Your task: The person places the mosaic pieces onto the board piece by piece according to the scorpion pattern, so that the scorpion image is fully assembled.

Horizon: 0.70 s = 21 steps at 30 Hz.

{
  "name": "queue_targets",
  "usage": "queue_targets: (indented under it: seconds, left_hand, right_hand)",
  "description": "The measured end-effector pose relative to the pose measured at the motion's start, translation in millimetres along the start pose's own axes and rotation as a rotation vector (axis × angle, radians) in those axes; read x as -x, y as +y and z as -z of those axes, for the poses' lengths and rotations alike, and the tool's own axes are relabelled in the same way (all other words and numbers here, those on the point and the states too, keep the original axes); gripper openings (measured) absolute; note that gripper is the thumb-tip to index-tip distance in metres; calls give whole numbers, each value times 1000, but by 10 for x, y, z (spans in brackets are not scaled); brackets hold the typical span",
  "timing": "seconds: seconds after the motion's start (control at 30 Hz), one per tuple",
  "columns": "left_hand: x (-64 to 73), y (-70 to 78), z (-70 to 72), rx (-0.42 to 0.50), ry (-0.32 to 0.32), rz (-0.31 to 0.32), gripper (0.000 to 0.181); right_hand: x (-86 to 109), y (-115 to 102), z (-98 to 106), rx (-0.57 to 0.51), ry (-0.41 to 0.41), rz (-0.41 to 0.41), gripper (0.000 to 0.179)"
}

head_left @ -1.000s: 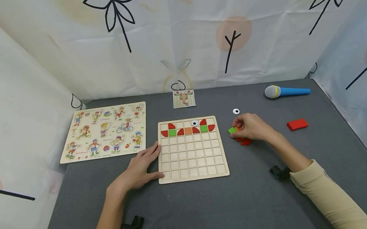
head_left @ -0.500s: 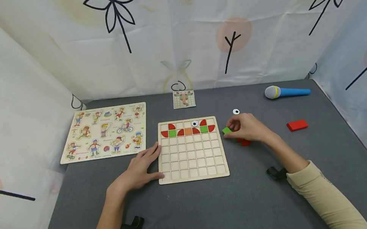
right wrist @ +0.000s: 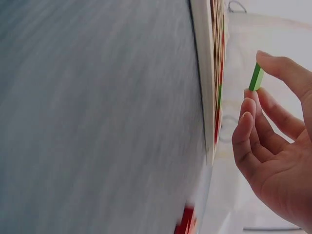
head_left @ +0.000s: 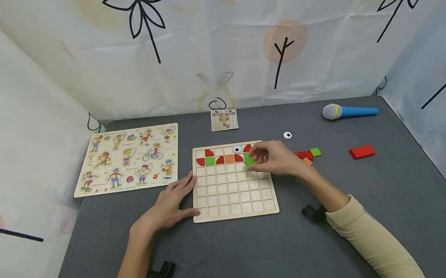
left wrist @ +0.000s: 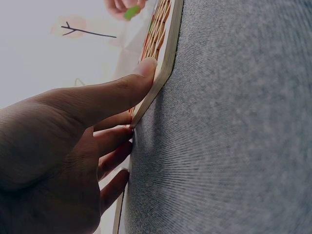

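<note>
A wooden grid board [head_left: 228, 198] lies mid-table, with red quarter-round, green and orange tiles and an eye tile in its top two rows. My left hand [head_left: 168, 207] rests along its left edge; in the left wrist view the thumb [left wrist: 146, 68] lies on the rim by the corner, the fingers extended beside the edge. Over the board's upper right, my right hand [head_left: 277, 159] pinches a green square tile [right wrist: 256, 78] between thumb and fingertip. That tile overlaps the second and third rows in the head view, and the right wrist view shows it raised above the board.
Right of the board lie loose red tiles [head_left: 301, 154], an orange tile [head_left: 307, 161], a green tile [head_left: 315, 151] and an eye tile [head_left: 287, 135]. Farther right are a red block [head_left: 361, 152] and a toy microphone [head_left: 353, 110]. A pattern card [head_left: 224, 119] and picture puzzle [head_left: 125, 160] lie behind.
My right hand has carried the green tile left from the loose pile to over the board, uncovering the remaining loose tiles. My left hand has stayed at the board's edge.
</note>
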State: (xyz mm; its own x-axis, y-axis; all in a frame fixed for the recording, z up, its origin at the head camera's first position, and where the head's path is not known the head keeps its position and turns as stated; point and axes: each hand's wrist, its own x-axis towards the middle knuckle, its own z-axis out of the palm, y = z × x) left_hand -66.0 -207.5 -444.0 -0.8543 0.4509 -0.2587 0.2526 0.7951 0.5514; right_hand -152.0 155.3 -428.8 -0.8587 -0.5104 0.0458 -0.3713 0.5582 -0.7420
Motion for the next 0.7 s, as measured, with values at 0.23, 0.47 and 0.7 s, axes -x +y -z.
queue_targets:
  seconds: [0.23,0.47,0.7]
  left_hand:
    - [-3,-1,-2,-5,4,-3,96]
    - [-3,-3,2,-13,3,-5,96]
    - [-4,-6,2,-9,-1,0,96]
  right_hand:
    - [-222,-137,-208,13,-72,75,29]
    - [-414,-290,-343,122,-142,117,27]
    - [-516,-430,-396,195,-200,137,23]
